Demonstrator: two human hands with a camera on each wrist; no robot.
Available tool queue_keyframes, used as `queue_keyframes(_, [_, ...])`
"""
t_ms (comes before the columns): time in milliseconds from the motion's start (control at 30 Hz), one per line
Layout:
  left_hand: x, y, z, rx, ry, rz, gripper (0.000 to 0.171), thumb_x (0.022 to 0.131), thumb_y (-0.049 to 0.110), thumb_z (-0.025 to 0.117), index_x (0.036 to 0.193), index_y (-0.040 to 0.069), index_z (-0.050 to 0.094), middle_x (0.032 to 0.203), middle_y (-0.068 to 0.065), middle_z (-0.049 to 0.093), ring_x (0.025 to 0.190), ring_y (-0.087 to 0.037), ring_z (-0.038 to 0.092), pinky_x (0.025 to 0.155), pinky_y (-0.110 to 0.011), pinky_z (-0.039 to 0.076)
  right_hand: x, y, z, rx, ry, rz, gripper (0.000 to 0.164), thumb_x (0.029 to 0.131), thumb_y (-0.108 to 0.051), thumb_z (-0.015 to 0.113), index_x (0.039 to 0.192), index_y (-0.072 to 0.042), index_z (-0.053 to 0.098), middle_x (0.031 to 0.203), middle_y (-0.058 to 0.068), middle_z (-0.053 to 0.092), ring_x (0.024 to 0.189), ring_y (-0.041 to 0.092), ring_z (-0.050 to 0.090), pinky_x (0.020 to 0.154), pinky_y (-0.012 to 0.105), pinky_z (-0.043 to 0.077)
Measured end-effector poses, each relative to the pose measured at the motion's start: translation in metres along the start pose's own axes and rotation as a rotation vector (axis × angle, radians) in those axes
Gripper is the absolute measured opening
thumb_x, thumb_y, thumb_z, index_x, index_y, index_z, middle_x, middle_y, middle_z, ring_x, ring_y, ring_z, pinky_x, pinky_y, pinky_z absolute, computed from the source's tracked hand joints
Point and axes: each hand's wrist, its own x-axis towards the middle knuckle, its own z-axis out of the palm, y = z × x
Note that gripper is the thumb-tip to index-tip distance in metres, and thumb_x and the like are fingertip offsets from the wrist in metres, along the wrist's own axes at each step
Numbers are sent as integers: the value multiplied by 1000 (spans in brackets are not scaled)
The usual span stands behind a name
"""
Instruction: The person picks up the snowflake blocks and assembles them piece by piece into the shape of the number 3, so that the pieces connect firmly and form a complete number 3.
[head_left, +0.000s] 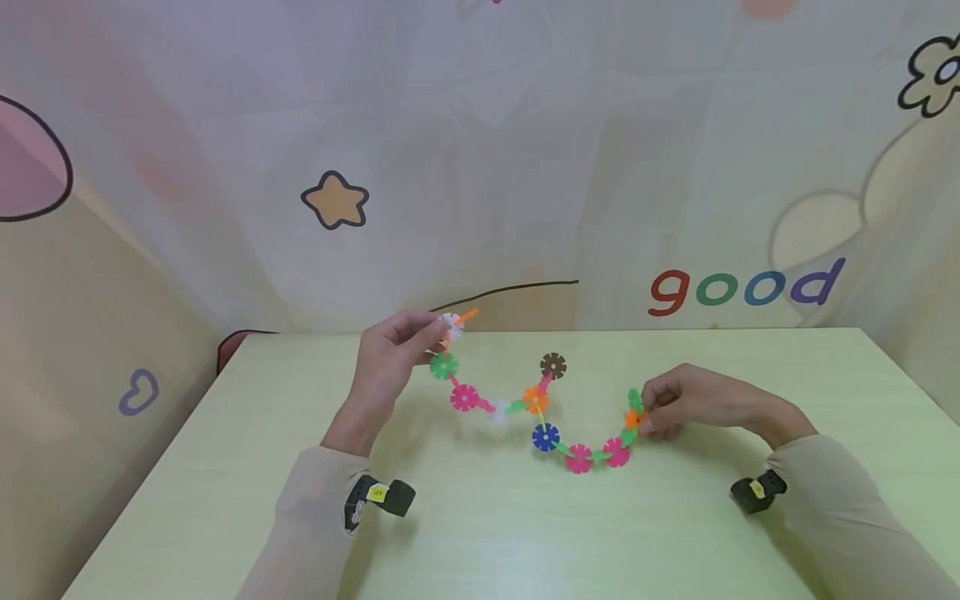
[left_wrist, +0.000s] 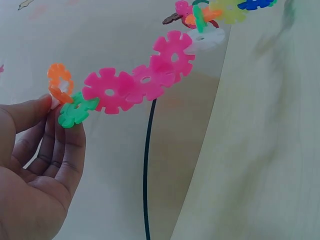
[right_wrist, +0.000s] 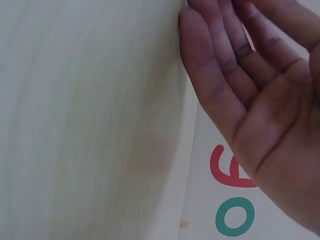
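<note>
A chain of snowflake-shaped plastic discs (head_left: 464, 397), notched and joined edge to edge, hangs between my two hands. My left hand (head_left: 390, 354) pinches its left end at a white disc (head_left: 452, 326). In the left wrist view, orange, green and pink discs (left_wrist: 109, 91) run away from the left fingertips. My right hand (head_left: 693, 402) pinches the other end at an orange disc (head_left: 636, 419), with a green disc (head_left: 635, 399) above it. A short branch ending in a brown disc (head_left: 553, 365) sticks up from the middle. In the right wrist view the pinched discs are mostly out of frame.
Below the chain is a pale wood-look table (head_left: 570, 533). A printed cloth backdrop (head_left: 480, 167) rises behind its far edge, with a star and the word "good" on it. Each wrist wears a small black camera (head_left: 393, 497).
</note>
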Motion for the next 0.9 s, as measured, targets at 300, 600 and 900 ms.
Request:
queue_keyframes(300, [0,-1,-3,-17,-13,-2,24,100,18,76,119,4,76,106,-8,75,91,-24,73,88,-34,62,0,-8,-1,18,179,1,13,101,-12,72,109,-2,71,97,11,73,87,28,71,82,36,63])
queue_keyframes(600, [-1,0,-6,14,-40,-17,23,100,20,76,118,6,76,107,-11,75,96,-26,75,98,-38,59,-3,-18,-3,-103,367,-28,20,102,-16,73,117,-4,73,108,8,76,95,26,72,88,41,60])
queue_keyframes(900, [1,-7,-8,76,-43,-25,19,98,15,77,116,6,76,110,-9,74,105,-27,68,102,-52,54,-8,-21,-5,-211,523,-115,15,100,-14,76,114,-9,77,103,6,77,93,26,72,80,28,58])
